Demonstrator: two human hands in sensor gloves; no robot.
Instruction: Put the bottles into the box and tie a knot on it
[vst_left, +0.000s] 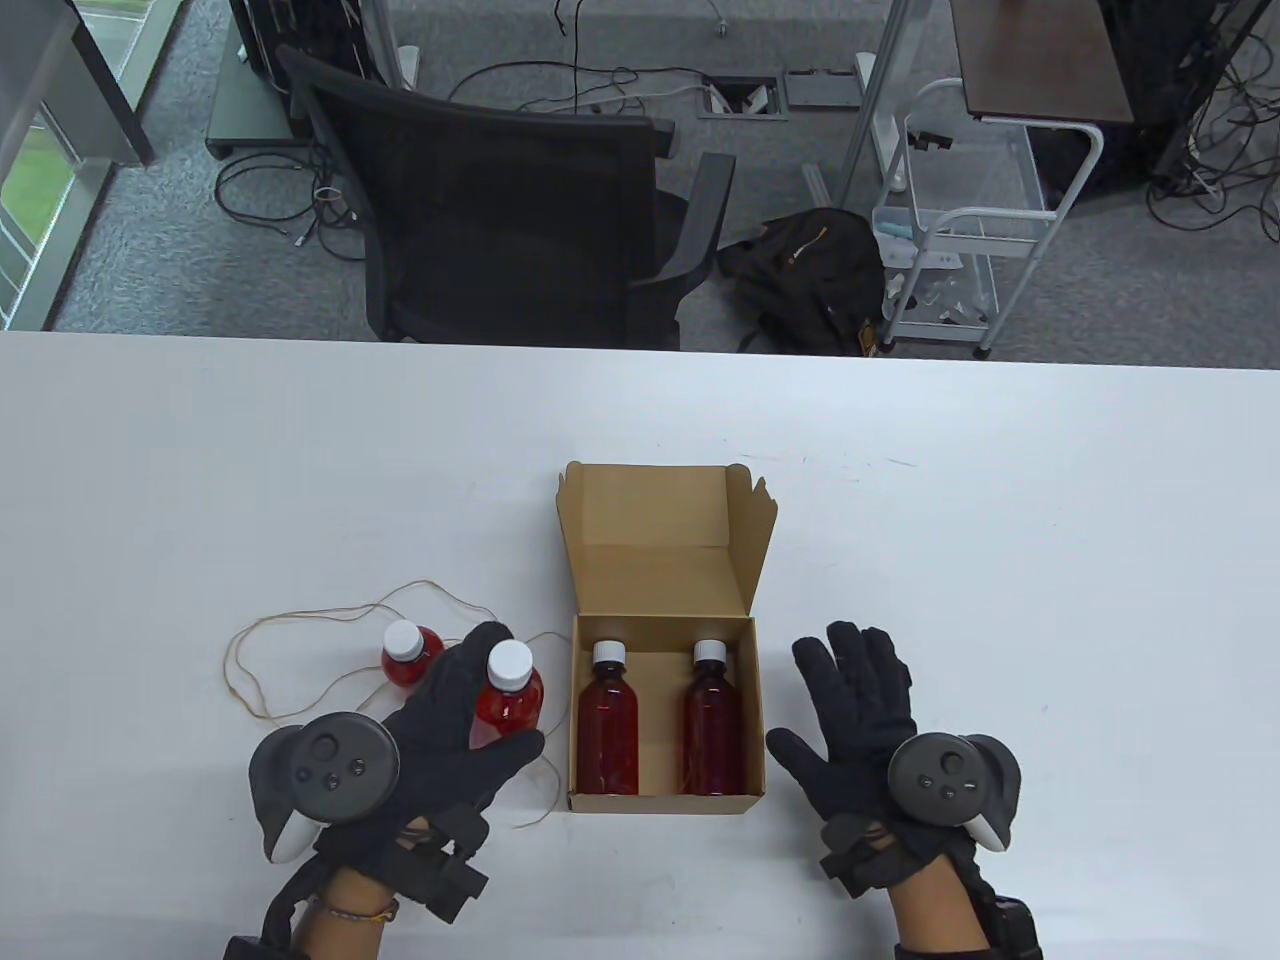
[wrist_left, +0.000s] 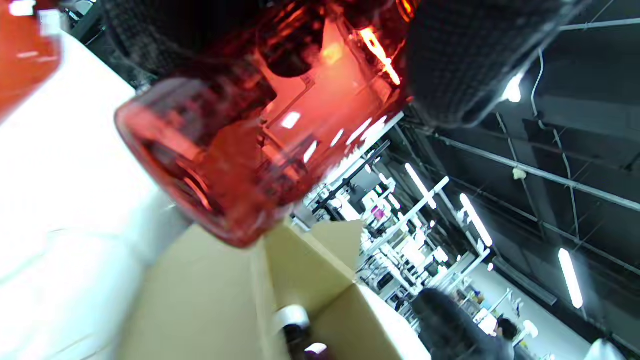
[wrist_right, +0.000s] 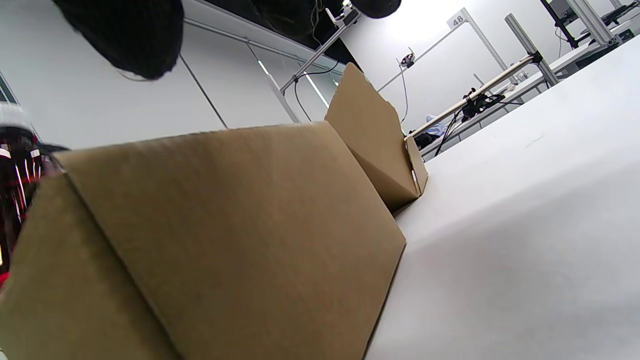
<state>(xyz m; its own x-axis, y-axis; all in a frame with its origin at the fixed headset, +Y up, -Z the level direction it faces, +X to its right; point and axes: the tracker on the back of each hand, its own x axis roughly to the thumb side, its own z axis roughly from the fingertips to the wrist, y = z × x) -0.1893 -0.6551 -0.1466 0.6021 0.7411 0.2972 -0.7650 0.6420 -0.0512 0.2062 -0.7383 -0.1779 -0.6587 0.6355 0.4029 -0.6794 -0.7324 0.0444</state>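
A brown cardboard box stands open at the table's middle, its lid leaning back. Two red bottles with white caps lie inside it, one on the left and one on the right. My left hand grips a third red bottle just left of the box, lifted off the table; its base fills the left wrist view. Another red bottle stands behind it. My right hand is spread flat beside the box's right wall, holding nothing.
A thin tan string loops over the white table to the left of the bottles and trails under my left hand. A black office chair and a white trolley stand beyond the far table edge.
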